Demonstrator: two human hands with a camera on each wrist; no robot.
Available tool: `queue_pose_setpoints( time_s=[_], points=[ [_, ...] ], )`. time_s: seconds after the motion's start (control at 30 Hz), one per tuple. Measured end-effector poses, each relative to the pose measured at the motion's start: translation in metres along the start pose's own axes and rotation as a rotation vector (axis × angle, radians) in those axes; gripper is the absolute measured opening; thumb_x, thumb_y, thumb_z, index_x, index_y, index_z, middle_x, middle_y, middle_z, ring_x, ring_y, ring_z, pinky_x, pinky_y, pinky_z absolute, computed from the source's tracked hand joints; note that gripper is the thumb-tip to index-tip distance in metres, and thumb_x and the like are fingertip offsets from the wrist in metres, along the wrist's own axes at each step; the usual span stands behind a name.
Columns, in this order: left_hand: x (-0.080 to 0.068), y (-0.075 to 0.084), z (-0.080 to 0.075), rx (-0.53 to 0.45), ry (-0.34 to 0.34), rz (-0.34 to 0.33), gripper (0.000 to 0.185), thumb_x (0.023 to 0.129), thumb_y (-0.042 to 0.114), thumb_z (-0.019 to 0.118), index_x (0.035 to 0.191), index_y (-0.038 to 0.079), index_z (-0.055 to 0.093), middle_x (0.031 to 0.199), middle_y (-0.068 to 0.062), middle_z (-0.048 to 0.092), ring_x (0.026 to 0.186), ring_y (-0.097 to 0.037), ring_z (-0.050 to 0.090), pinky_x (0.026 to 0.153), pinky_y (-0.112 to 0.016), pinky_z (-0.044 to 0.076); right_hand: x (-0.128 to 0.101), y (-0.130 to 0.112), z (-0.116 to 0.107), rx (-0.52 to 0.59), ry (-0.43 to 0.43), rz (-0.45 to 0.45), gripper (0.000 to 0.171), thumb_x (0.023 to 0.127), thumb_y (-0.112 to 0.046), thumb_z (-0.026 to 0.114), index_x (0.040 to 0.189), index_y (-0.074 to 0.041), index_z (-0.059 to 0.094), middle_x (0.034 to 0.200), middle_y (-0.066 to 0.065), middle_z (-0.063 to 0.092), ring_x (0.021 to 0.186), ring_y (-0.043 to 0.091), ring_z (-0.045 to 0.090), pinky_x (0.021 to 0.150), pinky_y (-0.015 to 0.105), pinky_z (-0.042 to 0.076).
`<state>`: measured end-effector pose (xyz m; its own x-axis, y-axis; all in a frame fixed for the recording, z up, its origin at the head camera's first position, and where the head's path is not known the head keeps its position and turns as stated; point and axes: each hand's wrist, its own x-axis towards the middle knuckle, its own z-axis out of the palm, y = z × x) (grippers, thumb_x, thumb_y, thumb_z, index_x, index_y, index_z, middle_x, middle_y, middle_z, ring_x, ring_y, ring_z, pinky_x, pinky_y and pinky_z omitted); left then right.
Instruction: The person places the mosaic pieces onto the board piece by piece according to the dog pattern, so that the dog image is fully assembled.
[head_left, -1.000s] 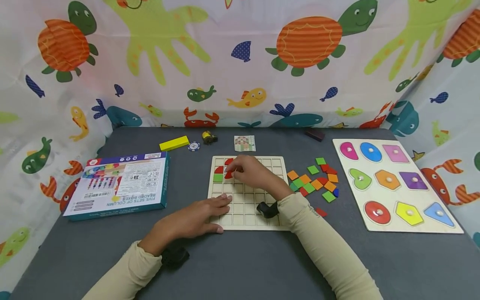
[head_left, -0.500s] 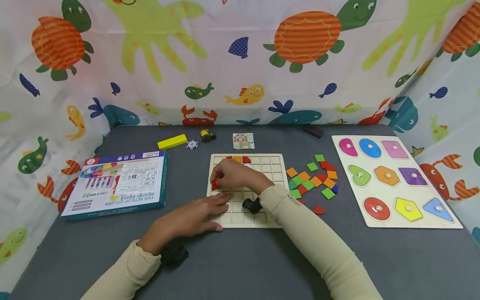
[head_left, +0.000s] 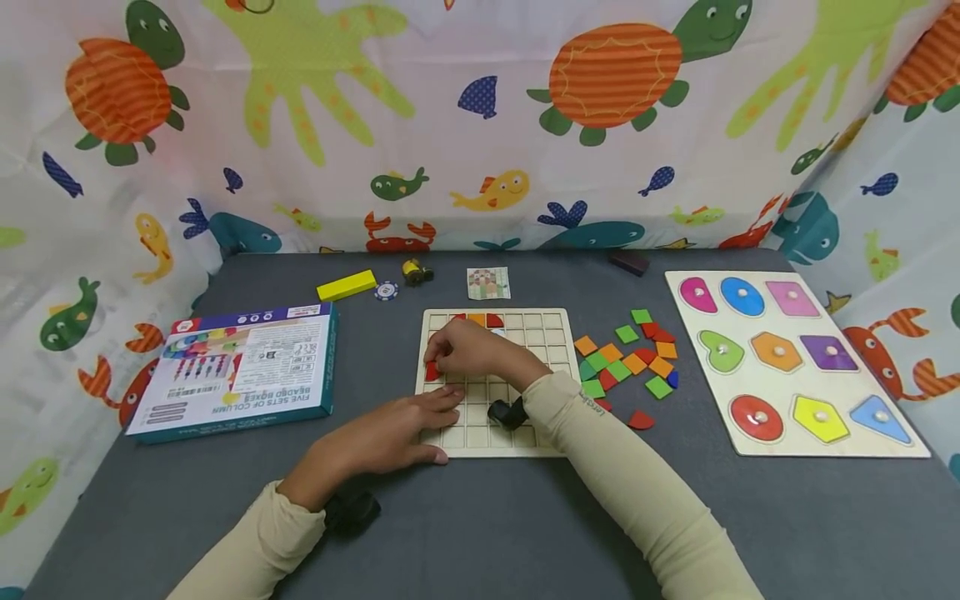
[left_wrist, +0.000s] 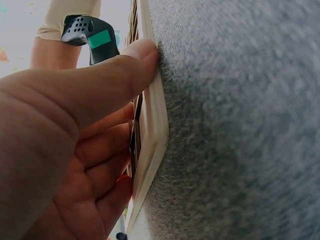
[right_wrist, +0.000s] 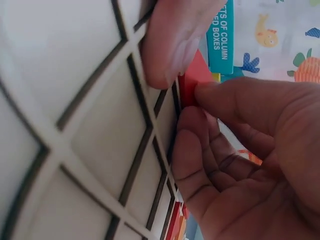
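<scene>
- R hand (head_left: 468, 348) fingers pinch red piece (right_wrist: 196, 80) at grid board (head_left: 551, 379) left edge; seat it flat in its cell.
- L hand (head_left: 390, 433) lies flat, fingers straight, on board's near-left corner; press firm so it can't skid on bench (head_left: 465, 525).

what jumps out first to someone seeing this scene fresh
The right hand pinches a red tile at the left edge of the wooden grid board mid-table, while the left hand rests flat on its near-left corner. Loose coloured tiles lie to the board's right.
</scene>
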<state>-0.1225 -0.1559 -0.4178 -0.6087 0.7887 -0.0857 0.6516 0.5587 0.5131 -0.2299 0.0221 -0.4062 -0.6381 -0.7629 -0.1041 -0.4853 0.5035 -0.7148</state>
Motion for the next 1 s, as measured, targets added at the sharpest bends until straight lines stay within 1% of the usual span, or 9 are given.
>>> queue_pose_setpoints(
  time_s=[0.17,0.23,0.4,0.53,0.67,0.83,0.93,1.0],
  points=[
    [0.002,0.000,0.002,-0.014,-0.009,0.019,0.062,0.090,0.027,0.072,0.141,0.001,0.049,0.155,-0.011,0.032,0.144,-0.024,0.024,0.109,-0.043,0.032,-0.001,-0.002,0.001,-0.035,0.014,0.063,0.018,0.087,0.005,0.060,0.096,-0.003,0.073,0.081,-0.001,0.065,0.070,0.011,0.054,0.066,0.021,0.045],
    [0.002,-0.001,0.002,-0.014,-0.003,0.026,0.062,0.090,0.026,0.072,0.141,0.001,0.049,0.155,-0.012,0.032,0.143,-0.025,0.025,0.108,-0.044,0.033,0.000,-0.005,0.003,-0.052,0.018,0.077,0.018,0.086,0.005,0.062,0.099,-0.003,0.073,0.083,0.000,0.065,0.072,0.012,0.056,0.067,0.022,0.046],
    [0.000,-0.002,0.001,-0.008,0.003,0.016,0.062,0.089,0.027,0.073,0.140,0.001,0.050,0.154,-0.011,0.034,0.143,-0.026,0.027,0.107,-0.044,0.034,0.000,-0.012,0.006,-0.103,0.025,0.085,0.024,0.084,0.005,0.065,0.104,-0.005,0.074,0.089,0.003,0.068,0.078,0.013,0.059,0.069,0.024,0.048],
    [-0.001,-0.003,0.001,-0.007,0.001,0.012,0.061,0.089,0.028,0.073,0.140,0.002,0.051,0.154,-0.011,0.034,0.142,-0.025,0.028,0.107,-0.044,0.035,-0.001,-0.016,0.009,-0.135,0.028,0.087,0.028,0.083,0.005,0.065,0.106,-0.007,0.076,0.098,0.001,0.072,0.083,0.011,0.062,0.070,0.023,0.048],
    [-0.001,-0.005,0.001,-0.021,0.000,0.020,0.062,0.089,0.028,0.073,0.140,0.002,0.051,0.154,-0.010,0.033,0.142,-0.024,0.028,0.106,-0.044,0.037,-0.004,-0.019,0.009,-0.137,0.024,0.109,0.030,0.082,0.007,0.064,0.107,-0.007,0.076,0.102,0.001,0.072,0.088,0.013,0.063,0.070,0.023,0.049],
    [0.000,-0.006,0.002,-0.022,-0.005,0.023,0.063,0.089,0.029,0.073,0.141,0.002,0.050,0.155,-0.009,0.032,0.142,-0.023,0.027,0.106,-0.043,0.037,-0.005,-0.020,0.007,-0.135,0.021,0.105,0.032,0.082,0.009,0.063,0.107,-0.007,0.076,0.102,0.002,0.071,0.089,0.014,0.064,0.073,0.025,0.051],
    [-0.001,-0.006,0.002,-0.029,-0.007,0.020,0.064,0.089,0.029,0.073,0.142,0.002,0.049,0.155,-0.009,0.031,0.143,-0.022,0.026,0.106,-0.043,0.036,-0.004,-0.019,0.007,-0.115,0.033,0.110,0.031,0.081,0.010,0.063,0.105,-0.005,0.076,0.099,0.002,0.071,0.087,0.014,0.063,0.073,0.025,0.051],
    [-0.001,-0.006,0.002,-0.033,-0.011,0.014,0.064,0.089,0.028,0.073,0.142,0.002,0.048,0.155,-0.009,0.031,0.143,-0.022,0.026,0.107,-0.044,0.035,-0.003,-0.019,0.008,-0.090,0.036,0.116,0.030,0.081,0.010,0.063,0.105,-0.004,0.075,0.094,0.004,0.070,0.082,0.014,0.061,0.071,0.025,0.050]
  ],
)
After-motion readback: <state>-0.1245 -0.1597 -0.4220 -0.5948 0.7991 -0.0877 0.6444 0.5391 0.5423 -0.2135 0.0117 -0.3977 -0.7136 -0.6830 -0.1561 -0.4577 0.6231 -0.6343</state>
